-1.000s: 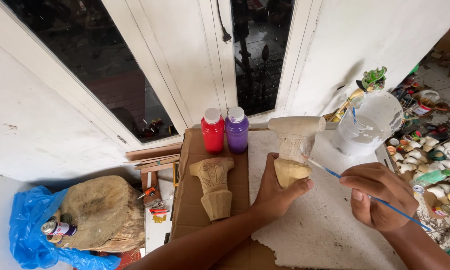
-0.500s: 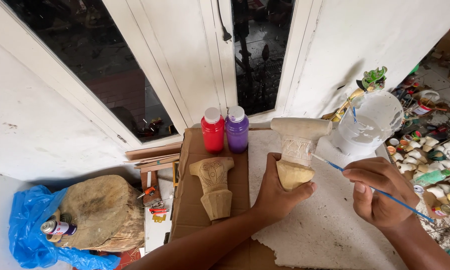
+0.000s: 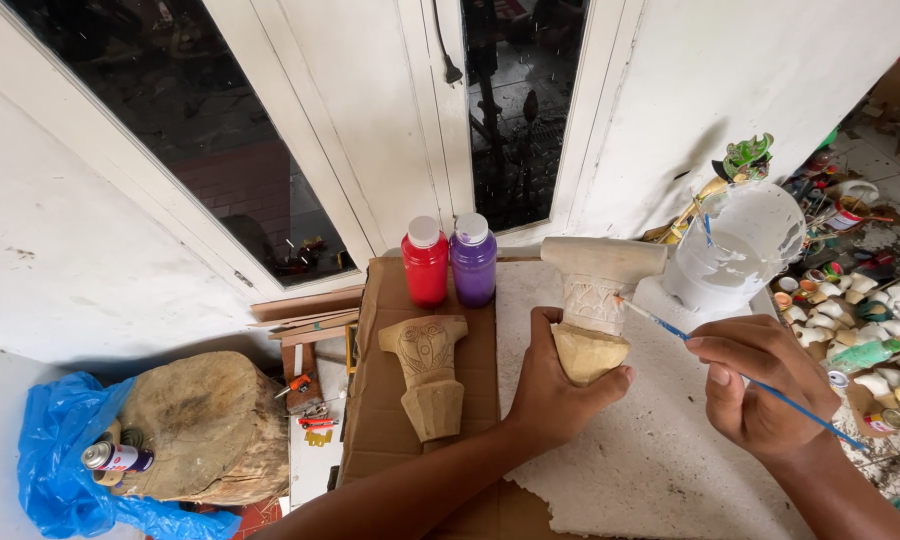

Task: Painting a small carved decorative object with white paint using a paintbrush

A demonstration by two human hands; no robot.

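Note:
My left hand [image 3: 558, 385] grips the bare wooden base of a carved wooden piece [image 3: 596, 300], holding it upright; its top and carved middle are coated white. My right hand [image 3: 762, 385] pinches a thin blue-handled paintbrush [image 3: 740, 372], and the brush tip touches the white carved band of the piece. A second, unpainted carved wooden piece [image 3: 425, 372] stands on brown cardboard [image 3: 380, 430] to the left. A white container of white paint [image 3: 735, 250] sits just behind my right hand.
A red paint bottle [image 3: 425, 262] and a purple one [image 3: 473, 258] stand at the back of the cardboard. A white foam slab [image 3: 650, 460] lies under my hands. A wood stump [image 3: 205, 425] on blue plastic, with a spray can [image 3: 115, 458], is left. Small painted figures [image 3: 870, 320] crowd the right.
The brush tip has moved up onto the carved band of the held piece. My left hand keeps the piece in nearly the same place.

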